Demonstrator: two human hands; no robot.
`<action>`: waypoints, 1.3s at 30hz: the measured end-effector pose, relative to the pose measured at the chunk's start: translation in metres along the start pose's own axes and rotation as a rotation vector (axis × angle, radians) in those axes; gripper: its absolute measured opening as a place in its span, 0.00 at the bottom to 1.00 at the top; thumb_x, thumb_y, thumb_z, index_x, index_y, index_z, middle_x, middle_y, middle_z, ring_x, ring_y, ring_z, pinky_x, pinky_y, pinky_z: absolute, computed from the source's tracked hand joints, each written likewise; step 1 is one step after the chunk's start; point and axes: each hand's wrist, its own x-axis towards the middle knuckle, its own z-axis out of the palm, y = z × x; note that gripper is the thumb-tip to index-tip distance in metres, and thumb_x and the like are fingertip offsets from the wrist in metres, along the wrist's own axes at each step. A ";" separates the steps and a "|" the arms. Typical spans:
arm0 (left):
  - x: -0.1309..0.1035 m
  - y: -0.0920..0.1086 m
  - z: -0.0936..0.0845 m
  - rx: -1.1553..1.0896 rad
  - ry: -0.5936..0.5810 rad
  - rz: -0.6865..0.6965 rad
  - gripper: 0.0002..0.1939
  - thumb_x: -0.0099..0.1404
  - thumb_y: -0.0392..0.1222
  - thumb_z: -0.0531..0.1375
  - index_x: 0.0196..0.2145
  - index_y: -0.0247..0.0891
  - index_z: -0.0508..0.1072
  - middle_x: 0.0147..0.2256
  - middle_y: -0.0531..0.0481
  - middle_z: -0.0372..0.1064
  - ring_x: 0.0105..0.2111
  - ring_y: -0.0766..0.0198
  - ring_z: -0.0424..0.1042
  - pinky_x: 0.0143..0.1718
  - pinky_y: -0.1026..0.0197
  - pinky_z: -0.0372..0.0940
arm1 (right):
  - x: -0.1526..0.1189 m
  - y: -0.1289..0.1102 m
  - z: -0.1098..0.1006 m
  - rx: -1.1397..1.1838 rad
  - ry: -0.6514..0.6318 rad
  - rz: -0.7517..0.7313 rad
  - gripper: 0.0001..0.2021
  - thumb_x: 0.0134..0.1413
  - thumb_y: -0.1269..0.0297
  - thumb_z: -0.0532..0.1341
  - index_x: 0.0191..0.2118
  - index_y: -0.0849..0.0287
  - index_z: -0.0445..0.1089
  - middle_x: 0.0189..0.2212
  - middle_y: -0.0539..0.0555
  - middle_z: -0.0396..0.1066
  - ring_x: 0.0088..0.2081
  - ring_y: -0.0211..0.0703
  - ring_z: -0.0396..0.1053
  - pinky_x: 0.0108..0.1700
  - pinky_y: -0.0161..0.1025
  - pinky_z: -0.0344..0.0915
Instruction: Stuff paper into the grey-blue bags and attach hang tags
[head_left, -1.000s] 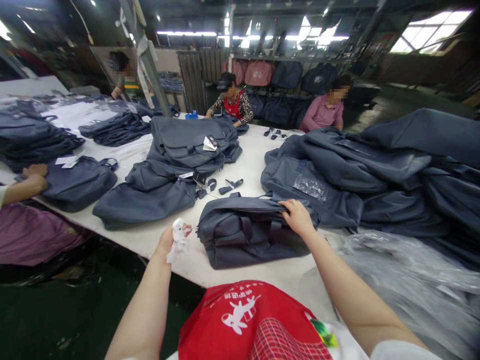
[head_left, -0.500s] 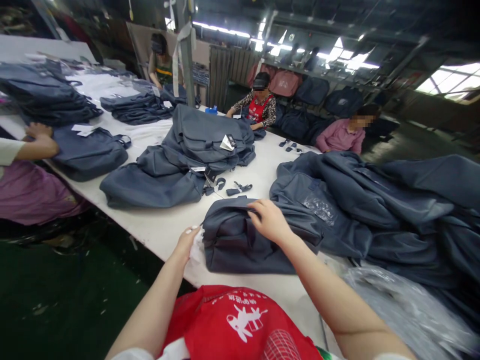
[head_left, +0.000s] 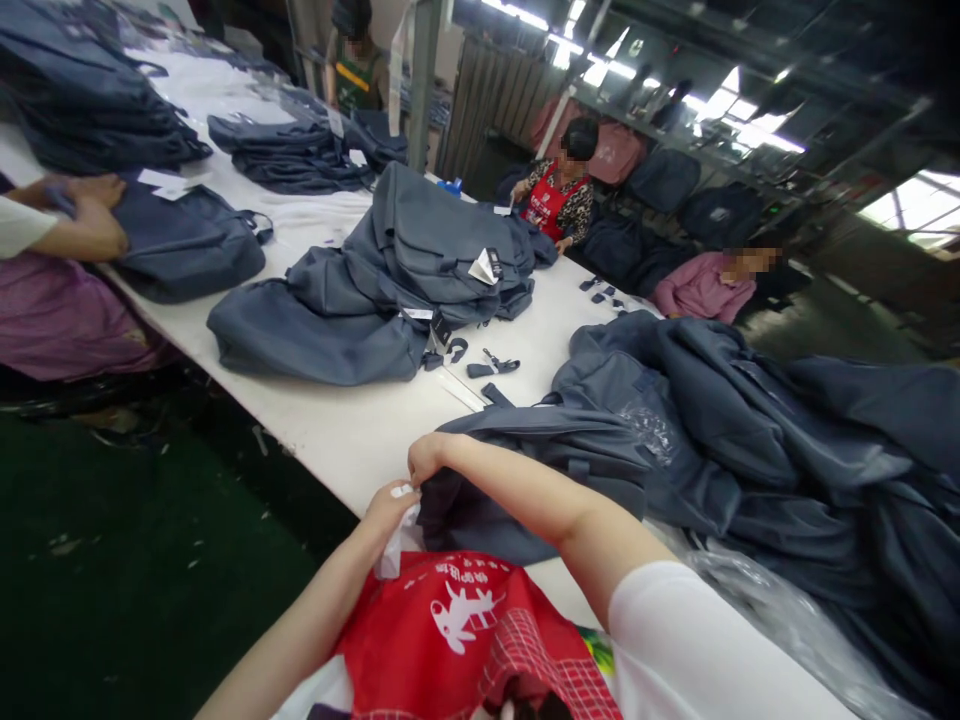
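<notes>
Blue-grey bag, two hands at one end

From far away, I look at the near bag (head_left: 487, 522). It is on the table (head_left: 330, 425), with a red apron (head_left: 450, 675) just on its near side and the right arm (head_left: 540, 500) across it.

The left hand (head_left: 388, 508) is by the bag's left end. Its grip is curled closed around a white bundle (head_left: 390, 555) that pokes out below. I cannot tell if that is cloth or paper. The right hand (head_left: 429, 460) is at the same end, close against the left one. Its fingers are bent, but I cannot tell how tight that grip is or what it has.

I think the bag is soft, floppy and quite light, so it may sag. I would hold it by both ends. The bundle should be very light and crumple easily, so I would pinch it gently.

Small straps (head_left: 493, 368) lie beyond the bag, and clear plastic (head_left: 795, 610) is to its right.
</notes>
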 end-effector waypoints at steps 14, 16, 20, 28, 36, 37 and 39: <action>-0.047 -0.002 0.015 0.298 -0.125 0.073 0.10 0.47 0.45 0.65 0.16 0.38 0.71 0.16 0.52 0.67 0.20 0.64 0.61 0.24 0.62 0.50 | -0.014 -0.006 0.061 0.125 -0.153 -0.053 0.20 0.47 0.60 0.61 0.42 0.72 0.76 0.35 0.61 0.77 0.33 0.45 0.72 0.31 0.35 0.63; -0.049 -0.002 0.017 0.339 -0.119 0.104 0.11 0.48 0.45 0.64 0.16 0.38 0.72 0.17 0.51 0.67 0.20 0.63 0.61 0.24 0.61 0.49 | -0.021 -0.001 0.063 0.164 -0.144 -0.052 0.19 0.50 0.59 0.59 0.40 0.71 0.76 0.32 0.59 0.77 0.31 0.43 0.71 0.30 0.34 0.62; -0.048 -0.006 0.018 0.392 -0.091 0.143 0.10 0.50 0.44 0.64 0.17 0.38 0.72 0.17 0.51 0.66 0.20 0.62 0.61 0.24 0.61 0.47 | -0.035 0.004 0.066 0.225 -0.075 -0.080 0.18 0.57 0.58 0.54 0.41 0.66 0.75 0.31 0.55 0.77 0.31 0.38 0.70 0.31 0.32 0.61; -0.045 -0.009 0.019 0.374 -0.024 0.177 0.06 0.49 0.39 0.66 0.19 0.40 0.73 0.19 0.50 0.68 0.24 0.59 0.65 0.27 0.61 0.52 | -0.073 -0.008 0.075 0.174 0.258 0.115 0.21 0.51 0.66 0.58 0.53 0.62 0.66 0.45 0.63 0.74 0.44 0.49 0.72 0.39 0.37 0.65; -0.011 0.017 -0.019 0.306 0.095 0.203 0.12 0.47 0.45 0.68 0.32 0.42 0.77 0.36 0.44 0.74 0.43 0.50 0.69 0.42 0.59 0.60 | -0.087 -0.019 0.088 0.106 0.446 0.044 0.14 0.58 0.68 0.53 0.47 0.65 0.67 0.38 0.64 0.75 0.40 0.55 0.74 0.38 0.45 0.68; -0.001 0.028 -0.016 0.300 0.035 0.207 0.16 0.45 0.46 0.69 0.34 0.41 0.77 0.38 0.44 0.75 0.44 0.50 0.69 0.43 0.59 0.61 | -0.081 -0.030 0.091 0.132 0.441 -0.003 0.13 0.58 0.69 0.53 0.46 0.67 0.67 0.37 0.66 0.75 0.40 0.57 0.73 0.39 0.48 0.68; 0.019 0.051 -0.001 0.303 -0.122 0.212 0.22 0.38 0.45 0.72 0.35 0.40 0.78 0.39 0.44 0.76 0.42 0.49 0.71 0.44 0.59 0.63 | -0.072 -0.053 0.097 0.238 0.426 -0.123 0.11 0.58 0.70 0.54 0.43 0.70 0.68 0.38 0.66 0.74 0.42 0.59 0.72 0.42 0.52 0.67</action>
